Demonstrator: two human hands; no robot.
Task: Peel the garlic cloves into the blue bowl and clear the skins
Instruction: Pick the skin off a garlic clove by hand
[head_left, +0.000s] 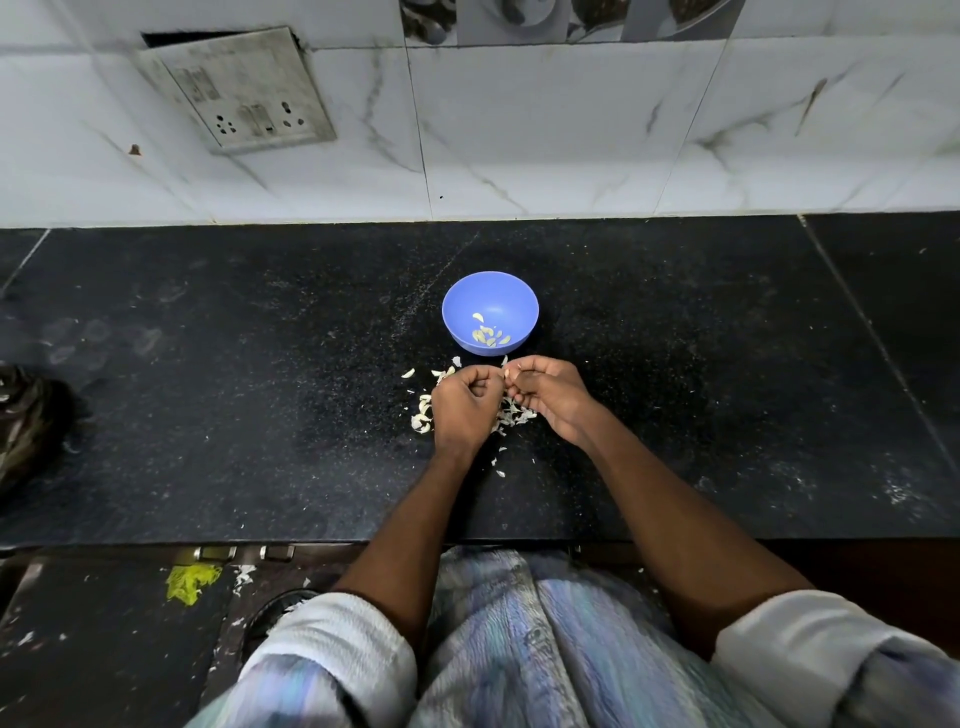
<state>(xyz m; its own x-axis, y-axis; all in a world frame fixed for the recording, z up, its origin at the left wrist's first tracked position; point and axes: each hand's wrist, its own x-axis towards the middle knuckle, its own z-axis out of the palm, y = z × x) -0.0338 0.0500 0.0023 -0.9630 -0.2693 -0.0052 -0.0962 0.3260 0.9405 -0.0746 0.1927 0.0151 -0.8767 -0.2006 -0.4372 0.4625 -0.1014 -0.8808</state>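
A blue bowl (490, 312) stands on the black counter, with several peeled garlic cloves (489, 335) at its bottom. Just in front of the bowl my two hands meet over a heap of white garlic skins (514, 415). My left hand (462, 408) has its fingers curled, and its fingertips touch those of my right hand (548, 392). Between the fingertips a small pale garlic clove (507, 372) shows; both hands pinch it. More skins and cloves (422, 418) lie to the left of my left hand.
The black stone counter (260, 389) runs to a white tiled wall with a socket plate (244, 88). A dark object (26, 421) sits at the far left edge. Skins and a yellow scrap (189, 584) lie on the floor below the counter.
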